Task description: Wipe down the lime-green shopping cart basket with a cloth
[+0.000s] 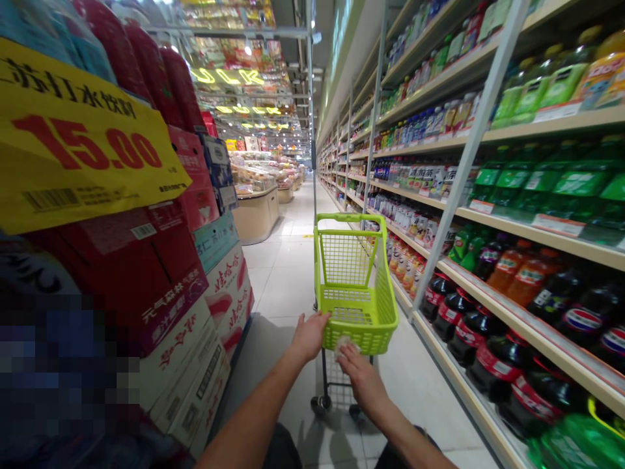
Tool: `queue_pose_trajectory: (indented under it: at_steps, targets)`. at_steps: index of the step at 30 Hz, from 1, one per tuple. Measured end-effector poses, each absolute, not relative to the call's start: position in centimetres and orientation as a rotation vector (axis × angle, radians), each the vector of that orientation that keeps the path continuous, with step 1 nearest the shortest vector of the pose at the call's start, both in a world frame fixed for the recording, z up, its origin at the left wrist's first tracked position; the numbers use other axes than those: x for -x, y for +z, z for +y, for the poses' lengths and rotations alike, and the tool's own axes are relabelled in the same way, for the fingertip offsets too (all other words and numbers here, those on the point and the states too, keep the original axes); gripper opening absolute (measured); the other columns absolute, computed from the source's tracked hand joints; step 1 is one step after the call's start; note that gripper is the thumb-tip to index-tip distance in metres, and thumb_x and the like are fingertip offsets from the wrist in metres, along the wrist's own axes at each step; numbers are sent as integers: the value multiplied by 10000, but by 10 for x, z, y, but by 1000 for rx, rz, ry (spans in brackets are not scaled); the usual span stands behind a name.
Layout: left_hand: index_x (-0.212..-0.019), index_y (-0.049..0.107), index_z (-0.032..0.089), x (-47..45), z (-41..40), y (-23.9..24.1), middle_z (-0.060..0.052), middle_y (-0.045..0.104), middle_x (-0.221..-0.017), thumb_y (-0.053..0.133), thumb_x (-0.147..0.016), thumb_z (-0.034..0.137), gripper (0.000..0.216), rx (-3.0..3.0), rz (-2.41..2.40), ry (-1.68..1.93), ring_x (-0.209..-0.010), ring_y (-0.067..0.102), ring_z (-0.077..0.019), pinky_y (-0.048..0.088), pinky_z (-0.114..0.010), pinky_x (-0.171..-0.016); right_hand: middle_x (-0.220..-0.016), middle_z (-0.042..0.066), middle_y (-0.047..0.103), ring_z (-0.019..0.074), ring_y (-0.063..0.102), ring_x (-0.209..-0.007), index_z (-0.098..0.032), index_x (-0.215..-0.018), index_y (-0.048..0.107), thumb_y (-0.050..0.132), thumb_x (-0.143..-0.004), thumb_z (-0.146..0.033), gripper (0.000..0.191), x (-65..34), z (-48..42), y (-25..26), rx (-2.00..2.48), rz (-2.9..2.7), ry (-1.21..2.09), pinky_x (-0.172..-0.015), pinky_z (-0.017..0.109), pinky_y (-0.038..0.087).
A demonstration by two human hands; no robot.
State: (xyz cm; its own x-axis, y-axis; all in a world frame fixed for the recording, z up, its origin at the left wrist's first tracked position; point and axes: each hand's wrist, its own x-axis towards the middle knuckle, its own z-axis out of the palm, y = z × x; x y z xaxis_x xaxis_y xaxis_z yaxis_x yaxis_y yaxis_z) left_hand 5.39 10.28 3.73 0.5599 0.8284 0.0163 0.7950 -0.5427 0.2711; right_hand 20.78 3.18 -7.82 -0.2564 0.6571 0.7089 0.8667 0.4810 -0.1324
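Note:
A lime-green shopping cart (354, 332) stands on the floor before me, its basket empty and its handle at the far end. My left hand (310, 335) grips the near left corner of the basket rim, thumb up and fingers at the edge. Lower down, my right hand (359, 372) presses a crumpled whitish cloth (345, 345) against the outside of the basket's near end wall. The palm side of that hand is hidden, and so is part of the cloth. Black wheels (321, 405) show under the cart's dark frame.
Shelves (537, 228) of bottled drinks line the right side, close to the cart. Stacked drink cartons (180, 352) rise on the left, under a yellow price sign (92, 140). A tiled aisle (288, 260) runs ahead past display counters (256, 218).

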Motion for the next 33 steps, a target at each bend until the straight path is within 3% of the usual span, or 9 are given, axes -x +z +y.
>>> queue_pose_trajectory:
  at_steps: [3,8,12,19,26,30,33]
  targets:
    - [-1214,439,225,-57,102,36,-50,496,-1275,283,-764,79,497,-2601,1374,213,-1235,359,-191,198,-509,-1028,-1266,76,497,172,329,-1251,-208,-1203,503,338,-767,7,513,-222,25,-64,1229,-1920,-382,-987,405,382]
    - [-1100,520,225,-64,103,33,-59,549,-1172,300,-792,98,399,-2713,1396,191,-1167,404,-210,241,-492,-1005,-1156,93,584,171,417,-1196,-187,-1131,566,325,-715,35,529,-242,18,-63,1327,-1907,-375,-935,378,440]
    - [-1053,534,214,-68,102,32,-68,556,-1125,305,-802,109,356,-2748,1418,153,-1143,413,-203,207,-477,-1025,-1266,93,494,178,358,-1238,-184,-1171,531,341,-754,6,496,-244,20,-56,1346,-1837,-341,-990,395,380]
    - [-1217,415,195,-66,99,26,-61,455,-1301,272,-778,61,481,-2673,1326,139,-1289,252,-182,157,-504,-1045,-1261,93,499,243,379,-1223,-238,-1143,541,422,-793,-46,416,-227,66,-44,1513,-1922,-363,-970,506,334]
    - [-1142,473,220,-59,94,29,-68,529,-1222,307,-797,116,397,-2661,1291,218,-1243,338,-193,131,-558,-1033,-1162,71,574,218,492,-1109,-236,-1079,584,389,-800,-106,365,-287,57,-54,1456,-1989,-414,-921,417,412]
    - [-1149,465,203,-57,86,22,-89,528,-1218,313,-799,130,389,-2623,1288,337,-1242,334,-208,148,-561,-1027,-1244,75,500,208,426,-1182,-215,-1115,559,301,-745,-34,486,-328,35,-59,1577,-1863,-507,-958,415,387]
    - [-1123,476,189,-59,79,18,-94,548,-1184,335,-787,151,366,-2610,1272,386,-1224,350,-221,142,-567,-1027,-1228,102,503,246,362,-1229,-182,-1083,569,316,-729,-49,455,-322,33,-65,1638,-1779,-540,-958,453,381]
